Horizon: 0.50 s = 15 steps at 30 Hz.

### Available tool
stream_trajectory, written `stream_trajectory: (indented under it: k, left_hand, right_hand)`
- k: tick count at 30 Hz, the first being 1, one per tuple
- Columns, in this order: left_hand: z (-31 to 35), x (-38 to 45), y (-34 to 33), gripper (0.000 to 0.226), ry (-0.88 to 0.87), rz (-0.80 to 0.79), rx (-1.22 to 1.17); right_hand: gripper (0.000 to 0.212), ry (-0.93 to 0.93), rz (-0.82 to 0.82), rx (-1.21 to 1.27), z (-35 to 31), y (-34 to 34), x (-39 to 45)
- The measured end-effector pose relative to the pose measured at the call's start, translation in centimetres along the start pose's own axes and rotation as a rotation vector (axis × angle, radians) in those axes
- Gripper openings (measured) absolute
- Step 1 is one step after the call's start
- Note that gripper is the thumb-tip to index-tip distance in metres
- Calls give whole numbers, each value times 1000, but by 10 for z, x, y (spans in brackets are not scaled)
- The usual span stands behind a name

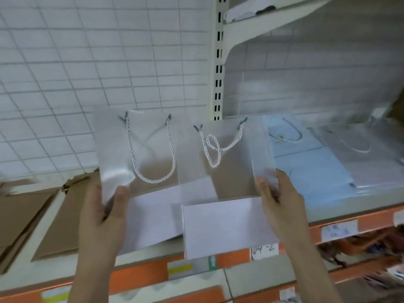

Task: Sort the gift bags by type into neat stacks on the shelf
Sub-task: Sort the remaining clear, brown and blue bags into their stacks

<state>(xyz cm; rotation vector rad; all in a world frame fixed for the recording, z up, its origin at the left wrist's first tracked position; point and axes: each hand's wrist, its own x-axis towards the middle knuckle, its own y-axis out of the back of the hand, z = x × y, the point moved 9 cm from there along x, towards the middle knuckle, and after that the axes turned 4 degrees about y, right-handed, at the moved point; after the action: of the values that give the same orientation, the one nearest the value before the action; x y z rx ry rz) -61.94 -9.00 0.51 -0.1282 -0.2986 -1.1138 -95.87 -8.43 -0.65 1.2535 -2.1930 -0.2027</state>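
Observation:
I hold two flat translucent gift bags with white twisted-cord handles over the shelf (258, 217). My left hand (102, 213) grips the lower left corner of the left clear bag (122, 147). My right hand (282, 204) pinches the right edge of the right clear bag (229, 180), which overlaps the left one. White card inserts show at the bottom of both bags. Light blue gift bags (310, 167) lie stacked on the shelf to the right. Farther right lies a blurred clear bag (360, 154). Flat brown paper bags (63, 219) lie on the shelf at the left.
The shelf has an orange front strip (144, 278) with paper price labels. A white slotted upright (218, 62) and a bracket carry an upper shelf at the top right. A white wire grid (98, 62) backs the left bay. Goods hang below on the right.

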Motion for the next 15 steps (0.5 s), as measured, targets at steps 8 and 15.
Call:
stream_trajectory:
  k: [8,15]
  left_hand:
    - [18,-75,-131,15,14,-19,-69]
    - [38,-97,-177,19,-2,10,-45]
  right_hand:
    - [27,47,-9,-4,76,108,60]
    - [28,21,-39,32,118,137,79]
